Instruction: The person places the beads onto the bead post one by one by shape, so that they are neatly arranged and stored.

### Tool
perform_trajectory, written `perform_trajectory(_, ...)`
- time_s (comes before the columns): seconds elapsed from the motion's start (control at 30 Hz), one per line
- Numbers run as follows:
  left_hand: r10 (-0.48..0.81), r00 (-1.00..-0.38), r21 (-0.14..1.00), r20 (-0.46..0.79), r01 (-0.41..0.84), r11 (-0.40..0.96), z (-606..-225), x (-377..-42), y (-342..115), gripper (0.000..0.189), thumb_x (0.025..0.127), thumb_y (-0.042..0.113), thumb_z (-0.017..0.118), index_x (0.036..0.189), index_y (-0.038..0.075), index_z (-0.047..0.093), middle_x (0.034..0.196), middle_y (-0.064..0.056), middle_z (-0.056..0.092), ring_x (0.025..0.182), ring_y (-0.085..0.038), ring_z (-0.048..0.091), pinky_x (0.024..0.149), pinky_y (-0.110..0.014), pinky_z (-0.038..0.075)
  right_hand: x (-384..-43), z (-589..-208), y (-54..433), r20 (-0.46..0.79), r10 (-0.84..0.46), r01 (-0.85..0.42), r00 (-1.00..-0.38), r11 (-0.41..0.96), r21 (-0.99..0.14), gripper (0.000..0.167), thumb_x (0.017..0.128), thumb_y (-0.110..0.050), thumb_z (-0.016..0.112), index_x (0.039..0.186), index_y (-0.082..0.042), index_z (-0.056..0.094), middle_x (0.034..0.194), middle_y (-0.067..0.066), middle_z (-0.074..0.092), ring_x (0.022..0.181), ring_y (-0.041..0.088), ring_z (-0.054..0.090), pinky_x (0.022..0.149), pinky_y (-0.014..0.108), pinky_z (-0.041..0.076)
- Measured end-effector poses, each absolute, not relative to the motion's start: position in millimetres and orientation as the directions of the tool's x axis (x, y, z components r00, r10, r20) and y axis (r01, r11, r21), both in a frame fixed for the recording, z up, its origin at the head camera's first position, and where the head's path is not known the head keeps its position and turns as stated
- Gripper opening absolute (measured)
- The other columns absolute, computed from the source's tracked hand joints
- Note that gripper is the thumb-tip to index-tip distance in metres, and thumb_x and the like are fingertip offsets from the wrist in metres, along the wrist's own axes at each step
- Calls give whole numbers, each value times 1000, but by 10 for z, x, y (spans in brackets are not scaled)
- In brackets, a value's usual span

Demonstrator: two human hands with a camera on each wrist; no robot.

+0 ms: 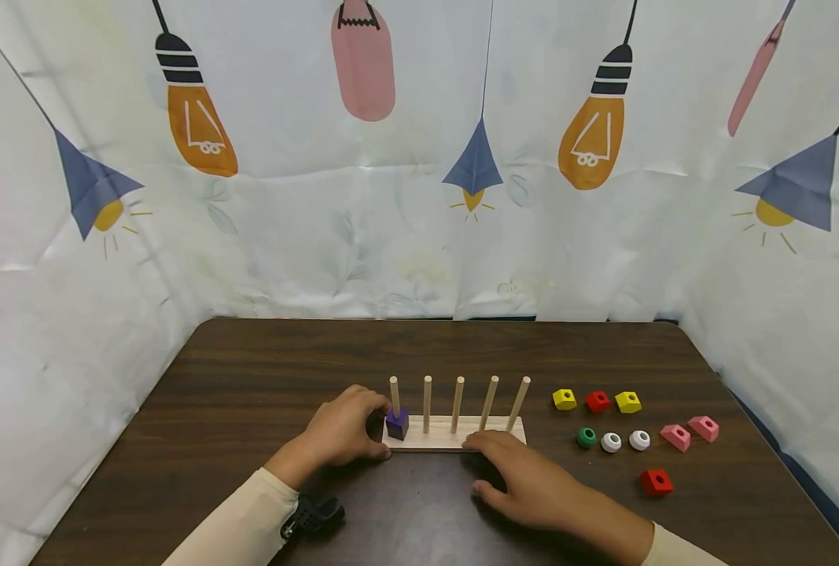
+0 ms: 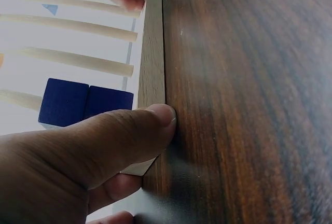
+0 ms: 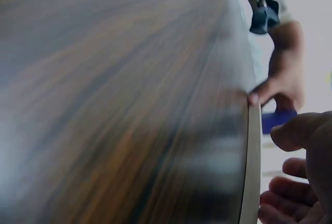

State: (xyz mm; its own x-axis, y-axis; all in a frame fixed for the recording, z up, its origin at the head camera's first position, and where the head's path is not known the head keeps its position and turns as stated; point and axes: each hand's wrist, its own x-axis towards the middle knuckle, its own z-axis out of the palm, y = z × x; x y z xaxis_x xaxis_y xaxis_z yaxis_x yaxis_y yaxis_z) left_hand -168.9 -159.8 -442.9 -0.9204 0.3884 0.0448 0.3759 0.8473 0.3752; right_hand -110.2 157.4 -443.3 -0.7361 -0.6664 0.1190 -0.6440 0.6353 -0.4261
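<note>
A wooden peg board [image 1: 436, 442] with several upright pegs lies on the table. Two purple blocks [image 2: 65, 102] are stacked on its leftmost peg. My left hand [image 1: 344, 428] grips the board's left end, thumb on the front edge and fingers round the end, close beside the blocks. Toward the right end, my right hand [image 1: 528, 479] rests its fingertips on the board, with the thumb apart from the fingers and nothing held. The other pegs carry no blocks.
Right of the board lie loose beads: yellow blocks [image 1: 564, 399], red blocks [image 1: 656, 482], a green bead [image 1: 586, 438], white beads [image 1: 611, 442] and pink blocks [image 1: 704, 428]. A printed curtain [image 1: 405, 244] hangs behind the brown table [image 1: 306, 350].
</note>
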Motion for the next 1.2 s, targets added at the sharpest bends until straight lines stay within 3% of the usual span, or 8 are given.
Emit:
perform_trajectory(0.2, 384, -923, 375, 38, 369, 851, -4413, -1688, -1588, 52, 63, 37, 97, 107, 24, 72, 114, 4, 67, 115, -21, 58, 80, -56, 52, -1071, -4424, 1899, 101, -628, -600, -772, 667, -443, 45, 97, -25, 73, 138, -13, 59, 143, 3, 55, 131, 23, 54, 101, 47, 48)
perform_trajectory(0.37, 383, -923, 371, 32, 366, 854, -4405, -1691, -1584, 53, 63, 38, 97, 108, 24, 72, 114, 4, 67, 116, -21, 58, 80, -57, 52, -1049, -4443, 2149, 160, -603, -609, -781, 680, -409, 44, 95, -26, 75, 136, -15, 61, 136, -2, 59, 125, 18, 58, 97, 46, 51)
perform_trajectory(0.6, 388, -921, 366, 31, 371, 853, -4415, -1696, -1584, 53, 64, 39, 97, 109, 24, 72, 115, 4, 67, 115, -21, 58, 79, -55, 53, -1047, -4464, 2497, 376, -563, -670, -736, 683, -291, 49, 80, -15, 88, 125, -15, 67, 124, -11, 63, 113, 12, 62, 88, 40, 55)
perform_trajectory(0.83, 380, -925, 369, 27, 362, 856, -4417, -1692, -1583, 54, 64, 39, 97, 109, 24, 72, 114, 4, 67, 114, -21, 58, 79, -56, 52, -985, -4420, 2858, 405, -466, -589, -786, 763, -266, 55, 75, -13, 91, 124, -19, 67, 119, -11, 64, 103, 10, 63, 81, 34, 55)
perform_trajectory(0.93, 375, -927, 375, 21, 356, 856, -4411, -1686, -1582, 55, 64, 38, 98, 110, 23, 72, 115, 3, 67, 114, -21, 59, 79, -56, 52, -947, -4402, 3008, 385, -437, -556, -813, 781, -286, 54, 76, -13, 91, 124, -18, 67, 119, -12, 64, 100, 10, 62, 78, 24, 53)
perform_trajectory(1.07, 376, -926, 382, 23, 356, 853, -4402, -1679, -1582, 54, 64, 38, 98, 110, 23, 72, 116, 2, 66, 113, -21, 59, 80, -55, 52, -921, -4399, 3196, 382, -413, -533, -827, 792, -299, 52, 74, -12, 92, 119, -18, 68, 117, -13, 64, 103, 8, 61, 86, 8, 41)
perform_trajectory(1.13, 377, -926, 384, 24, 357, 851, -4402, -1678, -1585, 54, 64, 37, 98, 110, 23, 72, 116, 3, 66, 113, -21, 59, 80, -55, 52, -915, -4412, 3292, 376, -408, -524, -832, 801, -290, 51, 71, -13, 93, 115, -19, 68, 114, -15, 64, 103, 8, 61, 91, 4, 35)
perform_trajectory(1.2, 380, -925, 385, 24, 359, 850, -4404, -1679, -1589, 54, 64, 37, 97, 110, 23, 72, 116, 3, 66, 113, -21, 59, 79, -55, 52, -909, -4435, 3387, 365, -405, -515, -838, 807, -288, 50, 70, -15, 95, 112, -22, 68, 111, -16, 63, 100, 6, 62, 88, 6, 38)
